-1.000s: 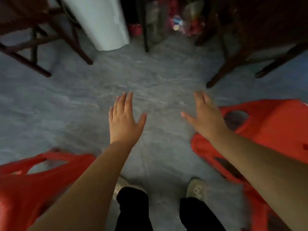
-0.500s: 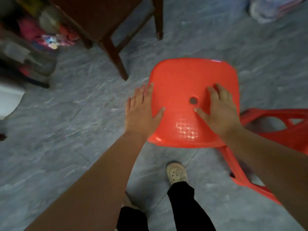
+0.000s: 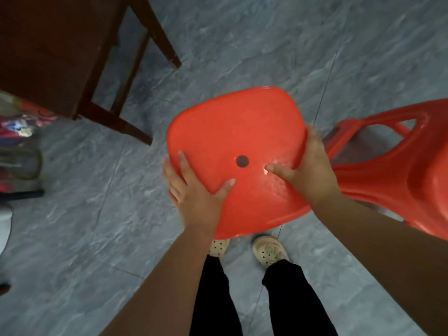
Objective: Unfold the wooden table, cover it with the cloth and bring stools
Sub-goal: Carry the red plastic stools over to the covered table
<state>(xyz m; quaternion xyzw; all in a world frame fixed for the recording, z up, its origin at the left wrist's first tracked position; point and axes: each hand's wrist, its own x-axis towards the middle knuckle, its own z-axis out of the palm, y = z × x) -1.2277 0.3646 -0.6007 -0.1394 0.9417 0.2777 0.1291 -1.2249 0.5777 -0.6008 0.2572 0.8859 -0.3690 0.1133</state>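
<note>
The red stool [image 3: 232, 146] was in the middle of the scene, just beyond the person's pale shoes [image 3: 269, 251], its square seat with a small dark hole facing up and hiding its legs, so whether it stood on the grey tiled floor [image 3: 72, 214] or was lifted could not be told. Both hands gripped the seat. The left hand [image 3: 194, 195] held the near left corner, thumb and forefinger on top and the other fingers down over the edge. The right hand [image 3: 310, 170] held the right edge, thumb pressed on top near the hole and fingers wrapped round the rim. A second red stool [image 3: 392, 170] sat just to the right, its side with a triangular opening showing. A dark wooden piece of furniture [image 3: 48, 49] stood far left.
</note>
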